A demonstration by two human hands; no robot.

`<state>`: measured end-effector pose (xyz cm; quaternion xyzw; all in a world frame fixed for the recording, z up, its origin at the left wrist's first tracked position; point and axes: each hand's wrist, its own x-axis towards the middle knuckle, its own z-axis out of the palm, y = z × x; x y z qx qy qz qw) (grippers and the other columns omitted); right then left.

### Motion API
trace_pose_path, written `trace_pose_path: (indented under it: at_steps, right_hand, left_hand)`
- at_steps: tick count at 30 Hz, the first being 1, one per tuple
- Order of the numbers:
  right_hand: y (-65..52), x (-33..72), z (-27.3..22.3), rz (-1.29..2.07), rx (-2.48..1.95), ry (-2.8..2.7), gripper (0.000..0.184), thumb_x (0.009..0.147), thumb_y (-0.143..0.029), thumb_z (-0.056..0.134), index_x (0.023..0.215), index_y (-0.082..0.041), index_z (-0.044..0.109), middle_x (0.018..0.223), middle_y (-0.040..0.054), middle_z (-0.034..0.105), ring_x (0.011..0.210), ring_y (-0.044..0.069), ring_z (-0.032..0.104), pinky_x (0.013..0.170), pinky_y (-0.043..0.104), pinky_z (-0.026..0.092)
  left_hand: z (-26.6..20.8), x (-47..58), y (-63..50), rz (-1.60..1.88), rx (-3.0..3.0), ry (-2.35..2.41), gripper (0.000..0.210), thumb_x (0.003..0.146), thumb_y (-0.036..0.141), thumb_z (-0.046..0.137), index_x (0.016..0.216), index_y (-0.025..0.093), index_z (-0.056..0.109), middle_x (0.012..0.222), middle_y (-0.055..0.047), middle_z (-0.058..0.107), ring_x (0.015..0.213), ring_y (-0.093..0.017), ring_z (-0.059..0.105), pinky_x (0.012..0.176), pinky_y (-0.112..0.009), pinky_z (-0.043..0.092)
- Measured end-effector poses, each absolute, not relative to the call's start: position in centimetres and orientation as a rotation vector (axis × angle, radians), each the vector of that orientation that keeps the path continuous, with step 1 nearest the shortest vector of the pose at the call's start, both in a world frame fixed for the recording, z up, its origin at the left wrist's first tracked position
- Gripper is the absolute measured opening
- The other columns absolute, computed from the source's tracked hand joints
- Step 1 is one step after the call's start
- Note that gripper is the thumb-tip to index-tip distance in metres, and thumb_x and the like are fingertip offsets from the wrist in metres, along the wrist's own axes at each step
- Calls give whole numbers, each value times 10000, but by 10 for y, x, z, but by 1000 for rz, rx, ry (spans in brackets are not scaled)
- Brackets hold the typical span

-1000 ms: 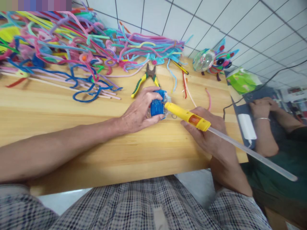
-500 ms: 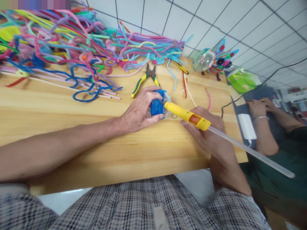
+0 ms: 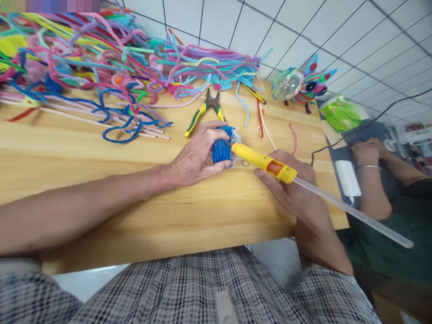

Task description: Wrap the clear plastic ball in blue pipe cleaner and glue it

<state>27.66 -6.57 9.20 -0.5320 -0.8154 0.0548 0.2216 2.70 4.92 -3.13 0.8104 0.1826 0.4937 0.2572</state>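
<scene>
My left hand [image 3: 199, 157] is closed round a clear plastic piece wrapped in blue pipe cleaner [image 3: 222, 150], held on the wooden table. In my right hand [image 3: 297, 184] is a yellow hot glue gun [image 3: 256, 158], with a long translucent glue stick [image 3: 354, 213] sticking out of its back end. The gun's nozzle points at the blue wrapping and seems to touch it or sit just beside it. My right fingers are partly hidden behind the gun. Just beyond my left hand lie open yellow-and-green pliers [image 3: 212, 101].
Heaped pipe cleaners [image 3: 101, 67] cover the table's back left. A decorated animal figure with a clear body [image 3: 300, 85] stands at the back right, near a green packet [image 3: 342, 112]. At the right, another person's hands [image 3: 366, 150] rest near a white device [image 3: 347, 177] and a black cable [image 3: 381, 108].
Almost nothing differs. The rear end of the glue stick has risen very slightly, while both my hands keep their places.
</scene>
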Motion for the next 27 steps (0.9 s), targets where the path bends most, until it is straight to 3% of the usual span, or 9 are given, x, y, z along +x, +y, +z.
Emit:
trace_pose_path:
  at_steps: [27]
  right_hand:
    - [-64,278,86,84,-1329,-2256,102,1096,-337,699,1189,-310,667,982,39,780,833,269,803,643,380,596]
  left_hand:
    - [-34,29,51,1383,2204,460,546,1006,474,816,1450,272,570,1541,-208,636,1478,-376,638,1185,-621,601]
